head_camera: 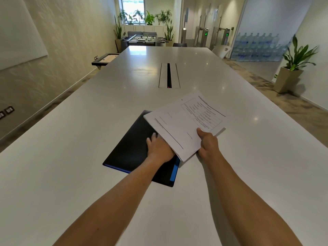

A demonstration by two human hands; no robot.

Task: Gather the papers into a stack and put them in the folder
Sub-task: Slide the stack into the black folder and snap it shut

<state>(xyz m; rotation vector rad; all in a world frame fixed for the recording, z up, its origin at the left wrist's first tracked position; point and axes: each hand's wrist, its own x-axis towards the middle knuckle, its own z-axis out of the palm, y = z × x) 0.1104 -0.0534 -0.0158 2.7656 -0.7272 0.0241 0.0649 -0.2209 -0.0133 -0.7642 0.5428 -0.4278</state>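
A: Start on the left. What is there?

B: The folder, dark with a blue edge, lies flat on the white table. It looks closed, or nearly so.

A: And the left hand?

B: It rests on the folder's cover near the right edge. The fingers reach under the papers, so I cannot tell whether they lie flat or curl round the cover's edge.

A: Then the papers?

B: Already one stack, printed side up, held tilted above the folder's right side. Their left corner overhangs the cover and hides the left fingers.

A: Who holds them?

B: The right hand, thumb on top at the near edge and fingers below, pinching the stack.

A: So which step is this?

B: I judge the gathering done; the filing is in hand, and the stack is not yet inside.

A: What does the next move need?

B: The left hand must lift the cover wide enough, while the right keeps the sheets squared and slides them in flat, clear of the cover's edge.
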